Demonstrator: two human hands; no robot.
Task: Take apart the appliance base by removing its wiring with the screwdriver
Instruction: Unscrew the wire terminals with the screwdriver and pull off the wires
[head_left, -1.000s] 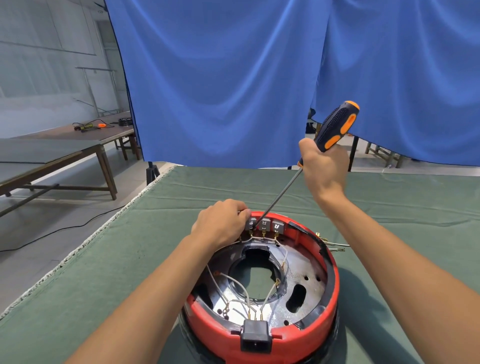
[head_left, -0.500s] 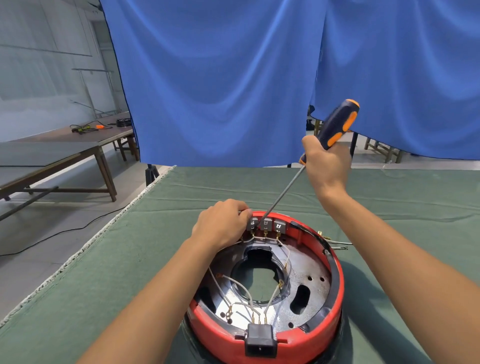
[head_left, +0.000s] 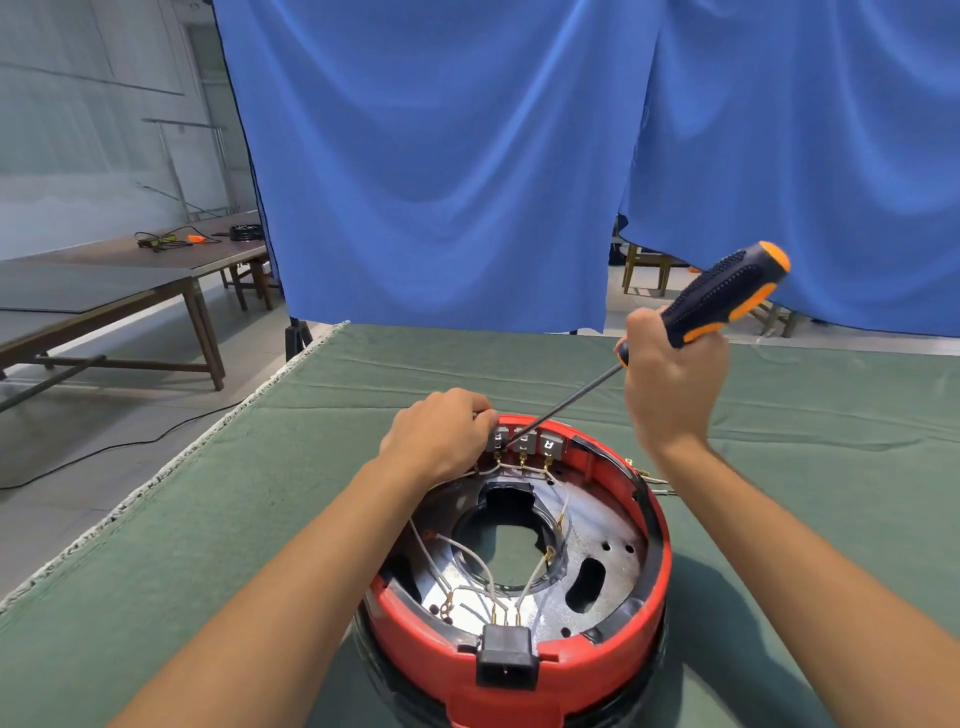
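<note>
A round red appliance base (head_left: 613, 644) lies open on the green cloth, showing a metal plate and several white wires (head_left: 480, 564). Three grey terminal blocks (head_left: 524, 442) sit at its far rim. My left hand (head_left: 439, 434) curls over the far left rim, its fingers against the leftmost block. My right hand (head_left: 670, 384) grips the black and orange screwdriver (head_left: 722, 296); its shaft slants down and left, with the tip at the terminal blocks. A black socket (head_left: 506, 660) sits at the near rim.
The green cloth covers the table (head_left: 260, 519), whose left edge runs diagonally. A blue curtain (head_left: 467, 182) hangs right behind the table. A few loose wires (head_left: 652, 480) lie right of the base. Wooden tables (head_left: 130, 275) stand at the far left.
My right hand has shifted slightly right and lower with the screwdriver, which now leans flatter. The left hand stays on the far rim.
</note>
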